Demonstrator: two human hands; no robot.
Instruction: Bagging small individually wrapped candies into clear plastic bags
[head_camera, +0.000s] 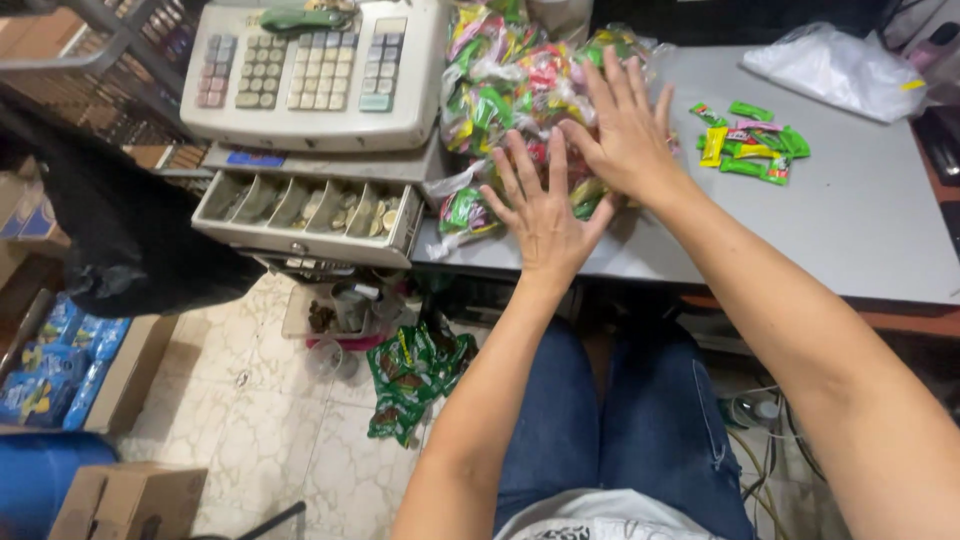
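Both hands — left hand (545, 218) | right hand (628, 128) — fingers wide on clear candy bag (500, 90)

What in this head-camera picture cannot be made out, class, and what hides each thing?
- Sweets under the left hand and right hand: covered by the palms, head view.
- Cash register: top cut by the edge.
- Coins in the open drawer: too small to tell.

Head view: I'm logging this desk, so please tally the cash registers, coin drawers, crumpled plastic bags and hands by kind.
Cash register: 1
Coin drawer: 1
Crumpled plastic bag: 1
Hands: 2, left hand and right hand, on the bagged sweets
Total: 5
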